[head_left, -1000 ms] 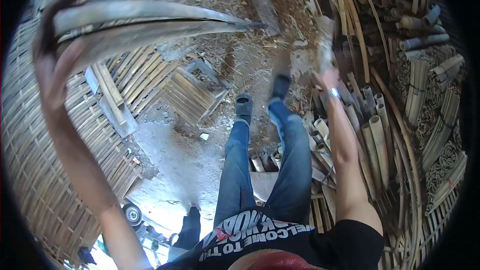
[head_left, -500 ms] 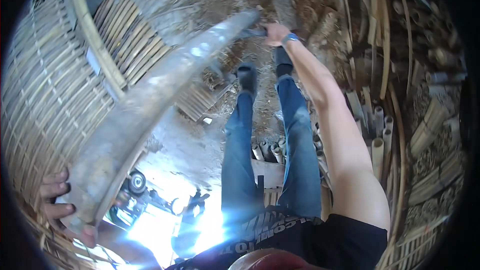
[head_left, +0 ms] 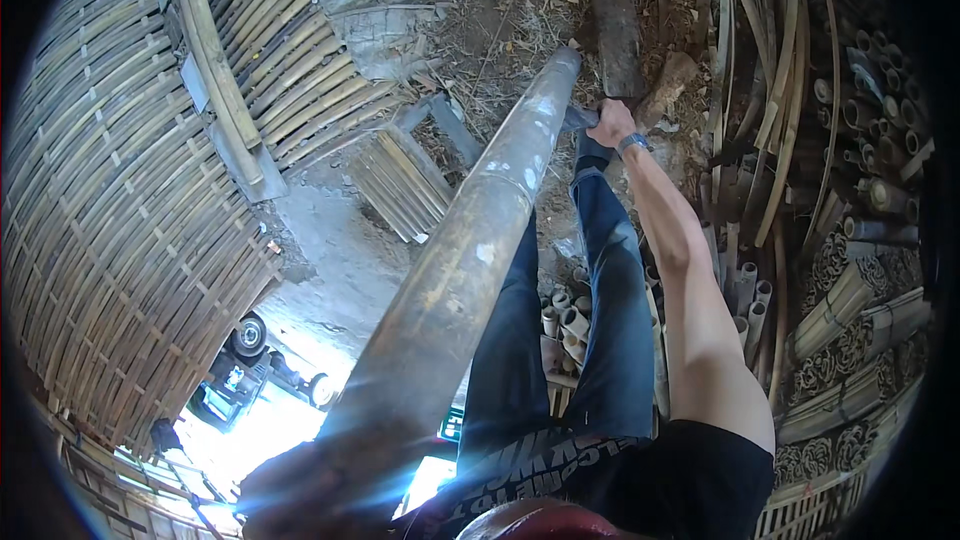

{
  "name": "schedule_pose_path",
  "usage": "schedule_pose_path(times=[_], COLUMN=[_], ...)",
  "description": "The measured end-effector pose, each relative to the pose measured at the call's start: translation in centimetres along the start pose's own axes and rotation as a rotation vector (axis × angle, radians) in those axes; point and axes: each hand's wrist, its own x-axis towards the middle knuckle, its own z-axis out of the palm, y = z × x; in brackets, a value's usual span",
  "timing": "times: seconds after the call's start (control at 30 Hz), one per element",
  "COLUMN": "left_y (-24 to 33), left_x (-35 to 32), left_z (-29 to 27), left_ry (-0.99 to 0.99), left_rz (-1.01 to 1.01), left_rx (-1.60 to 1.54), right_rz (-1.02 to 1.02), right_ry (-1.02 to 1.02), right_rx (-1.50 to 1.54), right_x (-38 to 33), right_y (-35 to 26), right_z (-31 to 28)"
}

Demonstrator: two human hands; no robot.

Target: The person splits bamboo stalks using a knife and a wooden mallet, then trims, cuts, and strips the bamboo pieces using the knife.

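A thick grey-brown bamboo pole (head_left: 470, 250) slants across the view, from low beside my body to its far tip above the dirt floor. Pale patches mark its upper part. My right hand (head_left: 612, 123), with a watch on the wrist, is closed around the handle of a machete (head_left: 578, 120). The short, broad dark blade points left, close to the pole's far part; whether they touch I cannot tell. Near the pole's lower end is dark shadow and glare, and my left hand's fingers cannot be made out there.
Woven bamboo panels (head_left: 130, 210) fill the left side. Cut bamboo tubes (head_left: 570, 325) stand behind my legs, with bundled strips (head_left: 840, 310) stacked on the right. A dark plank (head_left: 612, 20) lies ahead. A vehicle wheel (head_left: 248, 336) shows in bright light at lower left.
The pole has swung right and its near end has come in toward my body. My right hand with the machete has shifted slightly right and nearer. My left hand's fingers, clear around the pole's end before, are now hidden.
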Motion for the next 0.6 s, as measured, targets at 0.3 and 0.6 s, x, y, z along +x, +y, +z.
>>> schedule_pose_path(times=[0.3,0.6], left_y=[2.1,5.4], left_x=[1.7,3.9], left_z=[0.7,1.5], left_ry=[-0.138,-0.292], left_rz=[-0.027,-0.015], left_rx=[-0.003,0.090], right_rz=[-0.079,0.115], right_ry=[0.171,0.124], right_rx=[-0.031,0.120], right_x=[-2.3,-4.7], right_y=[5.0,6.7], right_z=[3.1,5.8])
